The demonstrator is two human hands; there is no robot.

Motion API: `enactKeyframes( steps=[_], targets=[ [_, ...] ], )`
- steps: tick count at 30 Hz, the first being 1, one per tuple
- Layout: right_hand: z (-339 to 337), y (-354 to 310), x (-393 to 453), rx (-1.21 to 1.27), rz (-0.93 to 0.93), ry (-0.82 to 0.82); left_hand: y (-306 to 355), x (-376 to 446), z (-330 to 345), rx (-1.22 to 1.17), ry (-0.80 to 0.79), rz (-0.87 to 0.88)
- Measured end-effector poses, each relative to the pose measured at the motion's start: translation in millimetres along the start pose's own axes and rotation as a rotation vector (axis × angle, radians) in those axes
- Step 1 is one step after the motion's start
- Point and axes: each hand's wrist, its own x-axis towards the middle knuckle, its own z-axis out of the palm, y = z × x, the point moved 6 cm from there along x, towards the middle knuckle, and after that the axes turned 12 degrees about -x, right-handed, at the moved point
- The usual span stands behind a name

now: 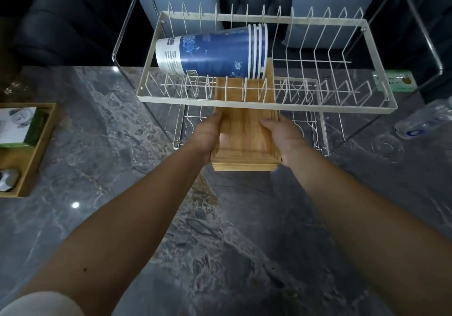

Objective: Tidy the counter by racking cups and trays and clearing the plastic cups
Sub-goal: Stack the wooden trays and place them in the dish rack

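A stack of wooden trays [244,142] lies partway under the upper tier of a white two-tier wire rack [305,106], its far end reaching in over the lower tier. My left hand [208,133] grips the stack's left edge and my right hand [283,137] grips its right edge. On the upper tier a nested stack of blue-and-white paper cups [212,55] lies on its side, rims to the right. Clear plastic cups [387,147] stand on the counter to the right of the rack.
Grey marble counter [122,144]. A wooden box [36,149] with a green packet sits at the left edge. A plastic bottle [425,120] lies at the right, and a green-and-white box [393,83] sits behind the rack. Dark seats stand beyond the counter.
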Motion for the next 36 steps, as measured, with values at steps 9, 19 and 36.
enactKeyframes(
  steps=[9,19,36],
  targets=[
    [4.0,0.8,-4.0,-0.004,0.028,0.023,5.0,7.6,-7.7,0.066,-0.021,-0.012],
    [-0.2,-4.8,-6.9,-0.008,-0.026,0.005,6.4,3.8,-16.3,0.092,-0.15,0.036],
    [-5.4,83.3,-194.1,-1.234,-0.522,0.353,-65.3,-168.9,-72.9,1.38,-0.223,0.833]
  ],
)
